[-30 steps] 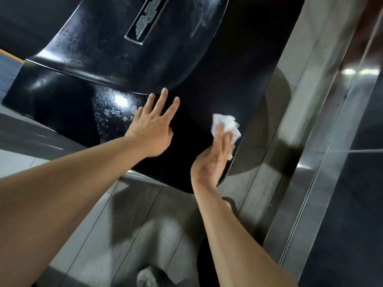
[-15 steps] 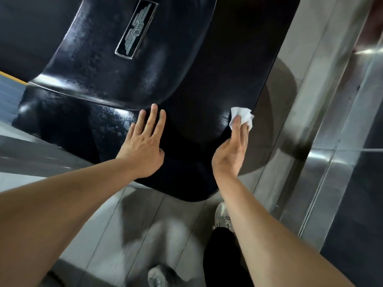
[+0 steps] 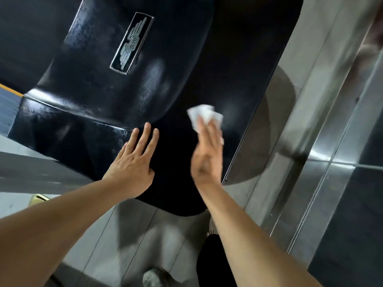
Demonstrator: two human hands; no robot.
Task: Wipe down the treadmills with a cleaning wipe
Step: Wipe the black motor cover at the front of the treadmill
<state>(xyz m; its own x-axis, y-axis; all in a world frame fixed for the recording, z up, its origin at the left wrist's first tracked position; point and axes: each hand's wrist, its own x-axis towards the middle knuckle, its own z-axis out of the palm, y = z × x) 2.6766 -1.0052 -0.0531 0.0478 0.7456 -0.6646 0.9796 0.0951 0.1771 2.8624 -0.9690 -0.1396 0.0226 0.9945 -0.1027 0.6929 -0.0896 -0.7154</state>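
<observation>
One treadmill housing (image 3: 207,59), glossy black, fills the upper middle of your view and slopes down toward you; its raised dome carries a rectangular silver badge (image 3: 132,43) with a winged emblem, set at a slant, and pale glints show on the shiny surface. Grey floor tiles (image 3: 134,235) lie below the housing's rounded near edge, with metal strips and dark panels running along your right. Two bare forearms reach in from the bottom corners. Your left hand (image 3: 132,162) lies flat on the housing just below the dome's curved lip, palm down, fingers straight and close together, thumb tucked at the side. Your right hand (image 3: 207,156) stands near the housing's right edge, blurred, fingers straight and together, pressing the cleaning wipe (image 3: 204,116) against the black surface. That wipe, white and crumpled, sits under your right fingertips and shows beyond them, to the right of your left hand and apart from it. One grey shoe (image 3: 154,278) shows at the bottom edge, beside a black trouser leg (image 3: 215,264).
</observation>
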